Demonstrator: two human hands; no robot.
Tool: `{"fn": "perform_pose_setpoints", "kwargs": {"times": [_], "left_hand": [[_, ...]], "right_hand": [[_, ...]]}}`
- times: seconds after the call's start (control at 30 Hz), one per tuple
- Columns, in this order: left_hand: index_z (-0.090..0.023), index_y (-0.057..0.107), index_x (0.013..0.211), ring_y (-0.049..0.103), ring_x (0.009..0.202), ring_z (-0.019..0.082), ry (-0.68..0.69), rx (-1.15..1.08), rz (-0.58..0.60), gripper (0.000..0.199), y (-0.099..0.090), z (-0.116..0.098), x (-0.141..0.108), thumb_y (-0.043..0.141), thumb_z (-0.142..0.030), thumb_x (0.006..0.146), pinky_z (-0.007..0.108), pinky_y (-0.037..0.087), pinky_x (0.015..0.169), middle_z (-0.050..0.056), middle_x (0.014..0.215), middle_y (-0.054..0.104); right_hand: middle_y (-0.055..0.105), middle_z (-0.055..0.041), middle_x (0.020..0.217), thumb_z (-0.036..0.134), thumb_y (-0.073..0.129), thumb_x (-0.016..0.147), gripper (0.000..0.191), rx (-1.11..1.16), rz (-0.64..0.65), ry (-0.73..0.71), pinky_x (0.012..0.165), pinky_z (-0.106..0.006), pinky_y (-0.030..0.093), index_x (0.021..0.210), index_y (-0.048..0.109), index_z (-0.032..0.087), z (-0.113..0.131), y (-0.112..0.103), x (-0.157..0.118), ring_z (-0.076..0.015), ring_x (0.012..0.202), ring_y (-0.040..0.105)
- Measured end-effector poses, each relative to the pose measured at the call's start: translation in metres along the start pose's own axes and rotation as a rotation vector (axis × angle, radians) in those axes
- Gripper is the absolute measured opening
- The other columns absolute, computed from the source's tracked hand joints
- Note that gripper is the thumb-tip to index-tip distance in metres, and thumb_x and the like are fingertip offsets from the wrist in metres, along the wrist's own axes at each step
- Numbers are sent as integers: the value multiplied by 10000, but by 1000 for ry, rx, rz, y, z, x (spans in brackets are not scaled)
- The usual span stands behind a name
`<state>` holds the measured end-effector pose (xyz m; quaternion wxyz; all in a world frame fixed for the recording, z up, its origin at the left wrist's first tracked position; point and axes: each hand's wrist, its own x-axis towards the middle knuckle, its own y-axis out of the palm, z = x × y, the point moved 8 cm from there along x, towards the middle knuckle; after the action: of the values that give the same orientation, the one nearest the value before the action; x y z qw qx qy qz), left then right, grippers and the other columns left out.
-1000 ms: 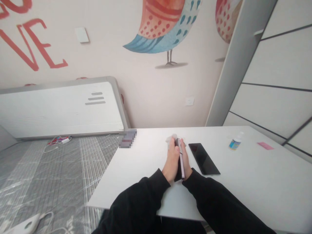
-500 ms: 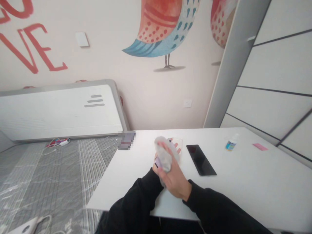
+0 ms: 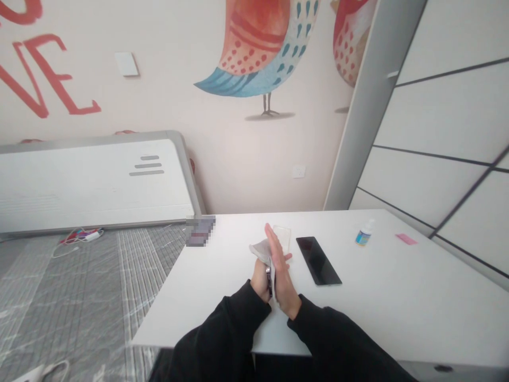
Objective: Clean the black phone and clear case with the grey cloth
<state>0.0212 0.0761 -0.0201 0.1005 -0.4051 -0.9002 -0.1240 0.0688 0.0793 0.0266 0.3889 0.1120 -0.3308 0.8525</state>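
The left hand (image 3: 260, 279) is closed around a phone (image 3: 269, 281), which stands on edge above the near middle of the counter (image 3: 214, 281); only a narrow strip of it shows, near the wrist. The right hand (image 3: 283, 281) is flat, its fingers straight and together, and its palm presses a pale cloth (image 3: 260, 249) against the phone, so that both lie between the two hands. A loose fold of the cloth sticks out on the far left side.

Just beyond the hands, a clear case (image 3: 283, 237) lies on the counter, partly hidden by the fingers; I cannot tell whether anything lies in its covered part. Near the hands on the right lies a dark tablet (image 3: 318, 261), screen up. Farther right stands a small white bottle (image 3: 364, 233) with a blue label; its contents cannot be made out. A pink slip (image 3: 406, 239) lies to the right of it. At the far left corner is a blurred-out dark object (image 3: 201, 232).
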Motion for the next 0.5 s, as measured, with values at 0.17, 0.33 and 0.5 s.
{"fn": "perform_pose_setpoints", "kwargs": {"times": [0.17,0.33,0.5], "left_hand": [[-229,547,1393,321,1491,292,42,101,-120,550,-35,-26,34,652,-392,878,461,168,1277,129,1451,426],[-288,382,1485,461,1409,302,-62,-44,-178,871,-54,-22,38,815,-296,729,468,379,1185,119,1561,349],[-149,677,1125,715,1081,318,-292,-306,-39,474,-34,-3,16,685,-520,829,437,597,932,153,1106,735]], "right_hand": [[727,-119,1246,427,126,1069,644,471,-160,204,1089,-418,489,1310,656,151,-34,11,-4,-193,1229,657],[760,-127,1163,615,520,942,527,1020,-187,390,1030,-518,547,1210,708,202,-68,28,-16,-312,1159,698],[718,-98,1254,585,644,902,485,1010,-284,385,1127,-477,462,1207,692,211,-72,22,-16,-286,1267,620]]}}
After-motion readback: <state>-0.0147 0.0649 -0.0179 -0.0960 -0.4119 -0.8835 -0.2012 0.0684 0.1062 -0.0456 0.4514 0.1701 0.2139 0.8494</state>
